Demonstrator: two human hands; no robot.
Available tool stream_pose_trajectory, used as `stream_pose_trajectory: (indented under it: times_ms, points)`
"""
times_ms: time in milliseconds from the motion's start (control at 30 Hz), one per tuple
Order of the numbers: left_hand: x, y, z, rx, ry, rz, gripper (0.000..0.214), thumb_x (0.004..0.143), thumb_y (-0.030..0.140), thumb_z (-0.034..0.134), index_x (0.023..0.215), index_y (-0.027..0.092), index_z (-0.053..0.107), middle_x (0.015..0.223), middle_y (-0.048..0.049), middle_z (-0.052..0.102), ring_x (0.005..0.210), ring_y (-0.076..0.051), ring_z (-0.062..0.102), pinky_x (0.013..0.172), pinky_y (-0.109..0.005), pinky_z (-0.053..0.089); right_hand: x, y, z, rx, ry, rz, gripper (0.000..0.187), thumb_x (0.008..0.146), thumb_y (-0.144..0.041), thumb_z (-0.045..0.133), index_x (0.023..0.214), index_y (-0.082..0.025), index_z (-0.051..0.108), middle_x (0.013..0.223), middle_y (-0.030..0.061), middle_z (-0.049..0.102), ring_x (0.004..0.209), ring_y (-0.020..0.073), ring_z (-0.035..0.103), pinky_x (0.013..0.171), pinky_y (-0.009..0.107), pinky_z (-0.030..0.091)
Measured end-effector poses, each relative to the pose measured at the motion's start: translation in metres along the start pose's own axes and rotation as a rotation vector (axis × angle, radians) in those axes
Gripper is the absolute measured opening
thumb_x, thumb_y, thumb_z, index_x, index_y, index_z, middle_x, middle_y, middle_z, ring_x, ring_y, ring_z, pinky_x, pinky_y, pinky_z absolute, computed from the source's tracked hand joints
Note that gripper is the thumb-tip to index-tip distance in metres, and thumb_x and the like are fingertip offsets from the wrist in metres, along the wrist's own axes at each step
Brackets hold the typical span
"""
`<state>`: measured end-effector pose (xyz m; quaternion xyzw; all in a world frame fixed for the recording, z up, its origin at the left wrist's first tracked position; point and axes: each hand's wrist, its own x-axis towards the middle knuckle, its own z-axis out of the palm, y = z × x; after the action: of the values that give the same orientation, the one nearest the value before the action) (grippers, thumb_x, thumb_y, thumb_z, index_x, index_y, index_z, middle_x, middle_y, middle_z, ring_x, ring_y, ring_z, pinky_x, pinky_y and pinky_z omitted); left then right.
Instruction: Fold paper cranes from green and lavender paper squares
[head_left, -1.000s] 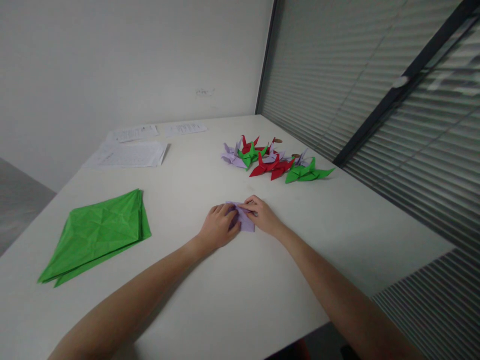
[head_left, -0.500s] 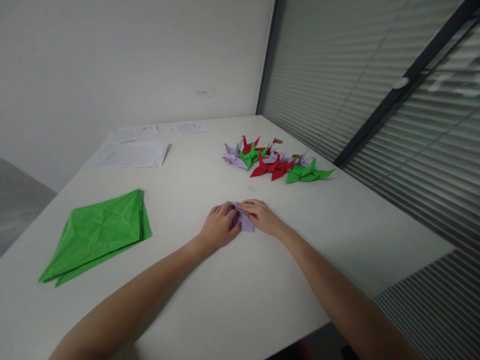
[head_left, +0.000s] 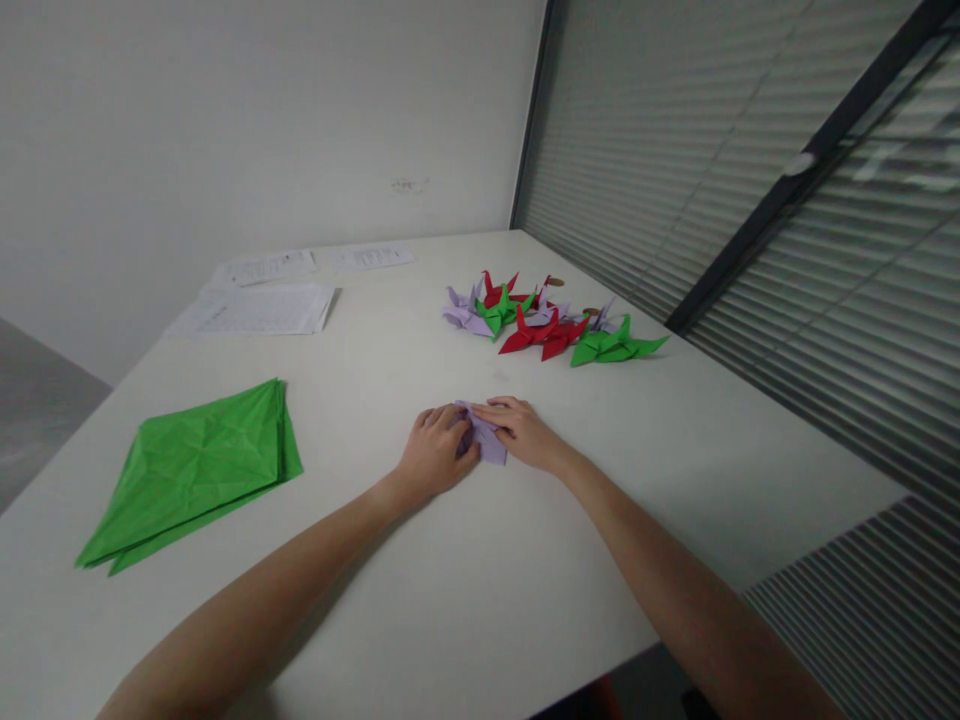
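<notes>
A small folded sheet of purple origami paper [head_left: 491,447] lies on the white table between my hands, which cover much of it. My left hand [head_left: 439,447] is closed on its left side, with fingers curled and the thumb low on the sheet. From the right, my right hand [head_left: 519,430] pinches the upper right part of the same paper, its fingers extended and held together across it. The fold under the fingers is hidden.
Green folded paper [head_left: 206,460] lies at left on the table [head_left: 390,620]. Several origami cranes, among them a red one [head_left: 529,333], a green one [head_left: 615,345] and a purple one [head_left: 466,315], sit beyond my hands. Printed sheets [head_left: 262,310] lie back left; blinds [head_left: 675,130] line the right.
Hardly anything differs. Both hands stay on the purple paper, and the whole view has shifted very slightly.
</notes>
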<state>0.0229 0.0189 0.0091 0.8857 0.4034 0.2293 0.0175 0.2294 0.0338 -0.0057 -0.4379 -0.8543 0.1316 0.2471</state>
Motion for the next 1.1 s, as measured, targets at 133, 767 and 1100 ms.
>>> stream_pose_trajectory:
  times_ms: [133,767,1100]
  points:
    - [-0.001,0.0,0.0,0.024,0.002,-0.009,0.025,0.085,0.033,0.058,0.105,0.02,0.065,0.122,-0.0107,0.062,0.111,-0.027,0.058,0.1,-0.045,0.042,0.0,-0.003,-0.002,-0.019,-0.036,0.01,0.06,0.083,-0.003,0.049,0.135,-0.033,0.053,0.135,-0.0011,0.059,0.119,0.0233,0.051,0.103,0.048,0.041]
    - [0.0,0.0,0.001,0.043,-0.001,0.016,0.026,0.086,0.032,0.055,0.106,0.017,0.064,0.122,-0.0135,0.064,0.119,-0.029,0.057,0.098,-0.047,0.044,-0.001,-0.006,-0.003,-0.058,-0.035,0.002,0.058,0.084,-0.005,0.05,0.134,-0.032,0.054,0.135,-0.0012,0.059,0.12,0.0248,0.05,0.102,0.05,0.04]
    - [0.0,0.001,0.0,0.028,0.0,0.009,0.024,0.085,0.032,0.057,0.104,0.018,0.065,0.123,-0.0127,0.063,0.116,-0.029,0.057,0.098,-0.047,0.044,0.001,-0.012,-0.004,-0.016,0.062,0.04,0.043,0.087,-0.01,0.05,0.124,-0.027,0.063,0.125,0.0024,0.067,0.112,0.0227,0.058,0.099,0.045,0.042]
